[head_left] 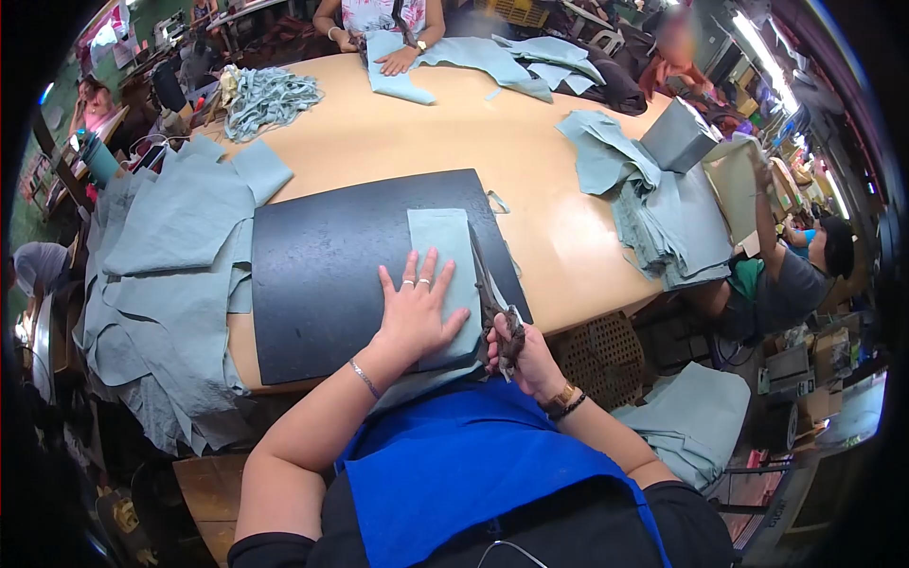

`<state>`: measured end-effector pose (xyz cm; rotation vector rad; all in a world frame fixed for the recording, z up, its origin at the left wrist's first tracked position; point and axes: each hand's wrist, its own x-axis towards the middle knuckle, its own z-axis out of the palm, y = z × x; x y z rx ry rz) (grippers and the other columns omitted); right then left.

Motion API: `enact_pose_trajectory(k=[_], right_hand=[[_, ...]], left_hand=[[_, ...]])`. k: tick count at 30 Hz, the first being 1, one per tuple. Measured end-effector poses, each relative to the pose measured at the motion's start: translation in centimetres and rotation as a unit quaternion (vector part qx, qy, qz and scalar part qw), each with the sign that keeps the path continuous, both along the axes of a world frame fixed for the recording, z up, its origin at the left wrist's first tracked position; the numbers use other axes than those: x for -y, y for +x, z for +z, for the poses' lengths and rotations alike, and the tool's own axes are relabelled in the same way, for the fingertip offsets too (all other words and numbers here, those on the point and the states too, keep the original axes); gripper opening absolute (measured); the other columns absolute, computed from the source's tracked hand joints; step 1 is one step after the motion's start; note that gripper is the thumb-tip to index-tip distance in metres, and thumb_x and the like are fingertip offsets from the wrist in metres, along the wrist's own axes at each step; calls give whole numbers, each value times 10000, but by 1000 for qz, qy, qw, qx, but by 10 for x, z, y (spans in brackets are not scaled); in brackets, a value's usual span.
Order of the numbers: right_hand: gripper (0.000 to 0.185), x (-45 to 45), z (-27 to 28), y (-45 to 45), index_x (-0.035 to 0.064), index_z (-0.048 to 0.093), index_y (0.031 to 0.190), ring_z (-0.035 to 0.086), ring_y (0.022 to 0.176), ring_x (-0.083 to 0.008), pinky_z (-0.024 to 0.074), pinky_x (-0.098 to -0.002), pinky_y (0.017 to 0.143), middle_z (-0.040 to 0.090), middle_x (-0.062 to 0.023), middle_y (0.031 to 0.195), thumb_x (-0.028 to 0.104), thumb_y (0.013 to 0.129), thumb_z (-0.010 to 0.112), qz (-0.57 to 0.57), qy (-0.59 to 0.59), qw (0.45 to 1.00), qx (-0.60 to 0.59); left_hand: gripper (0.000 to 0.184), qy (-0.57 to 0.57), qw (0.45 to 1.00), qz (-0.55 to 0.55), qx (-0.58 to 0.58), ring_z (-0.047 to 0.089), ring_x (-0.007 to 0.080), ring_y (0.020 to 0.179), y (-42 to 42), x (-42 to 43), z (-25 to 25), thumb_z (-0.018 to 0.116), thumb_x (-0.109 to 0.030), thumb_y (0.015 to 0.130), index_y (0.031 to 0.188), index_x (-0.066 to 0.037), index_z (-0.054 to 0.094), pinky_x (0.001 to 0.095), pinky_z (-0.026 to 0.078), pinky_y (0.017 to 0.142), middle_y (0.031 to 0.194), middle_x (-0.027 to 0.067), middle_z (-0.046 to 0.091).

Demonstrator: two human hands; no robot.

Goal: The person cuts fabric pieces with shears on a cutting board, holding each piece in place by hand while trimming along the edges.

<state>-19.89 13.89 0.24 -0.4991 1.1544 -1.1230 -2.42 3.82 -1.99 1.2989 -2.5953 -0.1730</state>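
On a black mat (322, 275) lies a rectangular stack of grey-green fabric (437, 227). My left hand (418, 308) presses flat on it with fingers spread and rings showing. My right hand (526, 358) is closed round the dark wrapped handles of large scissors (490, 284). Their blades point away from me along the stack's right edge; whether they are apart is hard to tell. A thin fabric strip (499, 202) rests just beyond the mat's right edge.
Fabric pieces (175, 246) cover the table's left end; more stacks (653, 208) lie at the right. A co-worker's hand (398, 61) rests on fabric across the table (379, 133). Another person (795, 275) is at the right, near a woven basket (601, 355).
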Motion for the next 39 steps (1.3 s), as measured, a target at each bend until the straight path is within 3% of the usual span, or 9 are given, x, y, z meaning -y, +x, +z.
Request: enact_pose_trajectory(k=[6,12,15,21,30,36,39], right_hand=[[314,1,-5,4,72,567,846,565,540,-97,485,-237,533,585,-11,651,372,902,641,-7,-12,1000,9],[334,0,-10,12,81,566,839,560,547,-98,492,-255,535,581,-6,651,403,902,629,-23,-18,999,-20],[349,3,-7,12,89,564,831,554,546,-101,499,-274,537,578,-2,653,426,904,617,-31,-11,999,-20],[359,10,-4,8,85,557,846,571,562,-99,502,-258,545,583,-11,669,433,893,631,-29,2,1000,0],[373,12,-4,13,86,561,854,571,570,-101,518,-282,556,577,3,665,450,886,631,-40,-17,999,0],[376,12,-7,12,98,563,846,552,544,-105,518,-306,563,563,9,649,469,900,599,-63,-25,998,0],[419,6,-2,-7,99,557,834,531,528,-120,502,-317,562,549,7,630,508,920,539,-73,-5,997,38]], left_hand=[[724,-6,1000,-8,-20,211,414,1402,-3,-2,4,462,-507,886,1435,-51,336,700,98,1053,1495,238,274],[480,38,998,31,-41,262,419,1377,-32,10,19,496,-326,884,1189,44,470,637,208,1072,1429,300,333],[402,41,997,50,-52,275,414,1372,-40,12,9,501,-300,878,1133,12,483,643,230,1061,1425,304,332],[427,21,995,47,-89,255,403,1385,-31,7,-7,489,-300,879,1189,-8,453,659,207,1059,1450,299,291],[590,7,998,52,-34,208,381,1414,-31,6,-9,424,-389,919,1436,-119,332,694,165,1045,1511,250,220],[631,23,998,46,-20,176,346,1430,-28,4,1,446,-438,909,1452,-140,325,714,140,1038,1525,233,199],[581,26,999,19,20,172,343,1432,-9,7,11,413,-409,936,1467,-199,307,695,150,1053,1536,194,197]])
